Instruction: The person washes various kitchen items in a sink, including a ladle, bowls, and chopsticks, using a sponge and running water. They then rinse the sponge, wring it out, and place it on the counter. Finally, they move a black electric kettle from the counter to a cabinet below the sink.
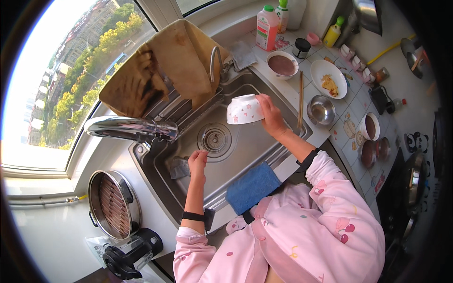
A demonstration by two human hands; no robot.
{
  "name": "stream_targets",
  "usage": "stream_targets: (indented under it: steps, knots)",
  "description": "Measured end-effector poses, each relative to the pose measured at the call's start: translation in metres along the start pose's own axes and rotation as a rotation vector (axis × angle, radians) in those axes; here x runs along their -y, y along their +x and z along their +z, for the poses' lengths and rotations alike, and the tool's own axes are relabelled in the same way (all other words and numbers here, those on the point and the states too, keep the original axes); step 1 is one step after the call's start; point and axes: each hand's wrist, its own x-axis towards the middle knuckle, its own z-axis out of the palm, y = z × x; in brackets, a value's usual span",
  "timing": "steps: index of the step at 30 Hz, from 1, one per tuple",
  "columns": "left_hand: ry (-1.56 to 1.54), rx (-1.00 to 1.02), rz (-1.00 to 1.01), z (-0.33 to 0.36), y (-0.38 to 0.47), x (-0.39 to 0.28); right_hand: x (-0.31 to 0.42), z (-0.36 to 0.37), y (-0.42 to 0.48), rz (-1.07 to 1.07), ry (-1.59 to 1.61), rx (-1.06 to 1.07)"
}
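Note:
A white bowl [244,111] with a pink flower pattern is in my right hand [271,115], gripped at its side. The bowl is turned base up over the stainless steel sink [244,145], so its inside is hidden. My left hand [197,164] is over the left part of the sink, below the drain strainer [214,140] in the picture. Its fingers are curled together and I see nothing in them. Right beside that hand, a grey cloth [179,168] lies in the sink. The chrome faucet [131,127] reaches in from the left.
A blue cloth [253,187] hangs over the sink's front edge. Right of the sink are a filled bowl [282,65], chopsticks [300,99], a metal bowl [321,110] and a plate with food [329,79]. A steamer pot [113,205] stands left. Stained brown sheets [184,56] lean behind.

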Motion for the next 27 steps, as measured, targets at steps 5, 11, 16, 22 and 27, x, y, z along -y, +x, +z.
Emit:
stream_targets:
  steps: [5,11,16,22,27]
  knots:
    - [0.018,0.033,0.018,0.001,-0.022,-0.012,0.037,-0.034,0.005,-0.296,-0.031,-0.106]
    - [0.018,0.149,0.050,-0.005,-0.034,-0.017,0.068,-0.048,-0.009,-0.352,-0.090,-0.124]
    - [-0.059,0.225,0.050,0.003,-0.043,-0.018,0.070,-0.043,-0.029,-0.143,-0.100,-0.062]
    - [-0.241,0.310,0.027,0.004,-0.046,-0.011,0.040,0.000,-0.048,0.749,0.191,0.213]
    - [-0.264,0.307,-0.023,0.014,-0.056,-0.017,0.049,-0.004,-0.066,1.241,0.961,0.311]
